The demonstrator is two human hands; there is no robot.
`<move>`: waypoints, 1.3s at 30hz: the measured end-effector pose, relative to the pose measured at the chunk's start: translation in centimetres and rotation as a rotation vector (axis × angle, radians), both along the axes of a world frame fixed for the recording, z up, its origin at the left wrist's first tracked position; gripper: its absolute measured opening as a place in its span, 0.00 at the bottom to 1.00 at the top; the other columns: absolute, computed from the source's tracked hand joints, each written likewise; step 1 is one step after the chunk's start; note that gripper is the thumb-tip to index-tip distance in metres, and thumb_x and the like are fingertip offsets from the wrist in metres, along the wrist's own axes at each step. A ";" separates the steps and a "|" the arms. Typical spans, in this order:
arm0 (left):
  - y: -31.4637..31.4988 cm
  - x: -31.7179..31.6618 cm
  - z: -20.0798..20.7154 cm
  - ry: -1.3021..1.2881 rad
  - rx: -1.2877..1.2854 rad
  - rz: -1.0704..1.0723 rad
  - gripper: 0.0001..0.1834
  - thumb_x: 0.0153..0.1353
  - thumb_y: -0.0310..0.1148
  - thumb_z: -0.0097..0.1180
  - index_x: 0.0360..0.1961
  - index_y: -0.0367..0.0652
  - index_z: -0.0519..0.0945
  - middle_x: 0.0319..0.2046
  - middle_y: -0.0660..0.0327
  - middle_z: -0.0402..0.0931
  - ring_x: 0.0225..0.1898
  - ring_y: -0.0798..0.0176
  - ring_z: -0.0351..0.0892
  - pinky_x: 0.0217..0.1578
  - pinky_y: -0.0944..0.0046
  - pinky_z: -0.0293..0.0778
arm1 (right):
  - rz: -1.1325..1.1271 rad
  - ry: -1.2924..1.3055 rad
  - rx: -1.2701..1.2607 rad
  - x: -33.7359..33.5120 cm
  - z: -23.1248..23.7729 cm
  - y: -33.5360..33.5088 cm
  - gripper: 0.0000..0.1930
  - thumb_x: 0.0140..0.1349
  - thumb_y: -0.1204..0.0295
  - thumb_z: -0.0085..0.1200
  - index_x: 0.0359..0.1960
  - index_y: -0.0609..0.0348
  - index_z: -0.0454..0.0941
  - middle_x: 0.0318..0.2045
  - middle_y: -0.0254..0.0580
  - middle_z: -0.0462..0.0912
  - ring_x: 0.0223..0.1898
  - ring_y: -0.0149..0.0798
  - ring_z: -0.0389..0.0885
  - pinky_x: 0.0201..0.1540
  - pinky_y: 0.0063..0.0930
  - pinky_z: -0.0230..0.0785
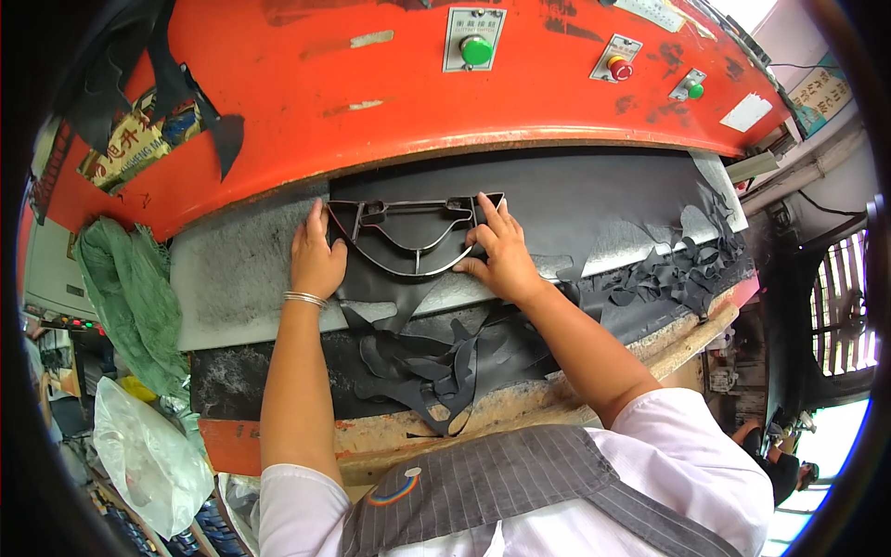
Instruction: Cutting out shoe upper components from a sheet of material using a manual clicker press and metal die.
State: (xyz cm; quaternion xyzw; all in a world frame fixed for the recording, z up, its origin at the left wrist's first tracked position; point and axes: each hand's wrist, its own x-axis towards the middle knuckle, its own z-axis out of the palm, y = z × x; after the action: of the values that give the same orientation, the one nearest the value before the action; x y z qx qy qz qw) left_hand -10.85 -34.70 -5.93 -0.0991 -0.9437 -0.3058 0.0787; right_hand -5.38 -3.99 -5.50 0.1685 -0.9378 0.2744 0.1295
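Note:
A dark metal cutting die [406, 273], half-moon shaped with inner braces, lies on a sheet of black leather-like material [594, 190]. My left hand [318, 262] holds the die's left end, its fingers pointing up along the corner. On the other side my right hand [501, 258] grips the right end, with fingers over the upper corner and the thumb at the curved edge. Under the sheet is a pale, scuffed cutting board [237, 265], bare at the left.
Black offcuts [436, 362] hang over the near edge, and more scraps [673, 274] pile at the right. Beyond stands a red machine body [371, 102] with a green button [476, 50] and a red button [620, 67]. Green sacking [130, 297] and a clear plastic bag [148, 455] are at left.

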 end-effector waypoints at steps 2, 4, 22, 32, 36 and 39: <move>0.3 0.2 0.5 -0.019 -0.016 0.012 0.41 0.56 0.28 0.49 0.70 0.40 0.47 0.64 0.47 0.64 0.67 0.50 0.59 0.69 0.52 0.43 | 0.011 0.030 0.002 0.3 0.2 0.4 0.21 0.45 0.58 0.70 0.36 0.53 0.74 0.67 0.59 0.56 0.66 0.74 0.51 0.64 0.59 0.50; 0.6 0.4 1.2 -0.016 0.004 0.040 0.37 0.56 0.28 0.51 0.68 0.40 0.55 0.62 0.46 0.66 0.65 0.48 0.63 0.67 0.53 0.50 | 0.013 0.030 0.026 0.5 0.6 0.5 0.21 0.46 0.57 0.69 0.37 0.53 0.73 0.67 0.59 0.56 0.66 0.74 0.51 0.64 0.60 0.50; 24.6 2.6 20.8 0.143 0.122 -0.256 0.17 0.62 0.40 0.53 0.25 0.38 0.81 0.21 0.53 0.80 0.24 0.54 0.82 0.27 0.60 0.75 | -0.953 0.664 -0.965 -8.9 17.5 35.7 0.39 0.71 0.46 0.31 0.69 0.71 0.46 0.71 0.62 0.42 0.74 0.52 0.36 0.72 0.40 0.36; 14.9 19.1 10.5 -0.140 -0.057 -0.077 0.15 0.60 0.42 0.56 0.25 0.43 0.82 0.25 0.52 0.78 0.31 0.46 0.77 0.33 0.53 0.72 | -0.031 0.176 -0.274 8.6 9.1 22.4 0.31 0.51 0.65 0.67 0.57 0.59 0.71 0.47 0.46 0.77 0.50 0.48 0.74 0.53 0.40 0.67; 12.7 25.0 6.9 -0.080 -0.105 -0.076 0.13 0.58 0.40 0.57 0.24 0.42 0.82 0.28 0.55 0.79 0.35 0.49 0.76 0.38 0.54 0.72 | 0.682 -0.162 0.060 14.0 9.3 12.3 0.31 0.47 0.58 0.67 0.52 0.59 0.74 0.44 0.45 0.78 0.47 0.49 0.75 0.51 0.41 0.67; 14.7 25.3 6.5 0.066 -0.109 0.079 0.09 0.54 0.36 0.59 0.24 0.42 0.82 0.26 0.57 0.76 0.34 0.50 0.74 0.39 0.53 0.70 | 0.729 -0.094 0.149 15.6 6.8 7.5 0.28 0.49 0.60 0.64 0.51 0.62 0.74 0.39 0.42 0.79 0.44 0.46 0.77 0.47 0.38 0.70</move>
State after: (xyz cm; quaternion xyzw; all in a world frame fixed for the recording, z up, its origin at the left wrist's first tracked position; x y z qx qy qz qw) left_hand 14.45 -19.99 0.53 -0.0760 -0.9590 -0.2471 0.1161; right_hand 10.19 3.53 1.35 0.4873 -0.8387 0.2408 -0.0326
